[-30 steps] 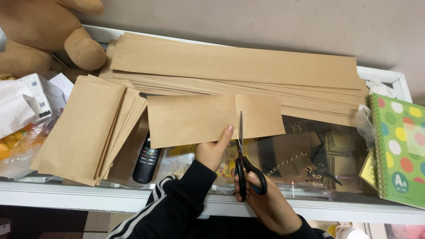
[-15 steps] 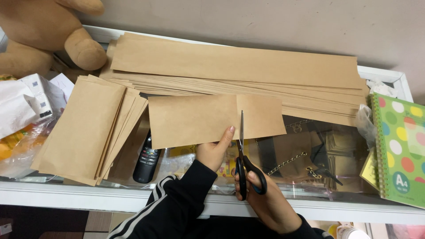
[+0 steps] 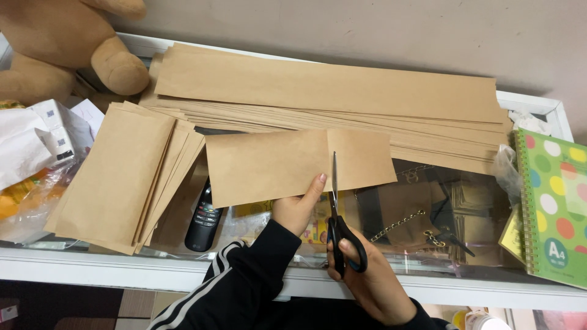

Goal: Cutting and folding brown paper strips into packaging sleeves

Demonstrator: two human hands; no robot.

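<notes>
My left hand (image 3: 298, 206) pinches the near edge of a brown kraft paper strip (image 3: 269, 166) held flat over the glass counter top. My right hand (image 3: 367, 278) grips black-handled scissors (image 3: 337, 226), whose blades stand upright in the strip about two-thirds along, part way up a crease line. The paper to the right of the blades (image 3: 364, 160) is still attached at the top.
A long stack of uncut brown sheets (image 3: 324, 95) lies behind. A pile of cut pieces (image 3: 122, 174) sits at left, over a black remote (image 3: 203, 221). A plush bear (image 3: 67, 46), white packets (image 3: 36, 140) and a green dotted spiral notebook (image 3: 553, 205) flank the white-framed glass counter (image 3: 92, 269).
The scissor blades have advanced slightly up the strip. Both hands otherwise hold the same positions.
</notes>
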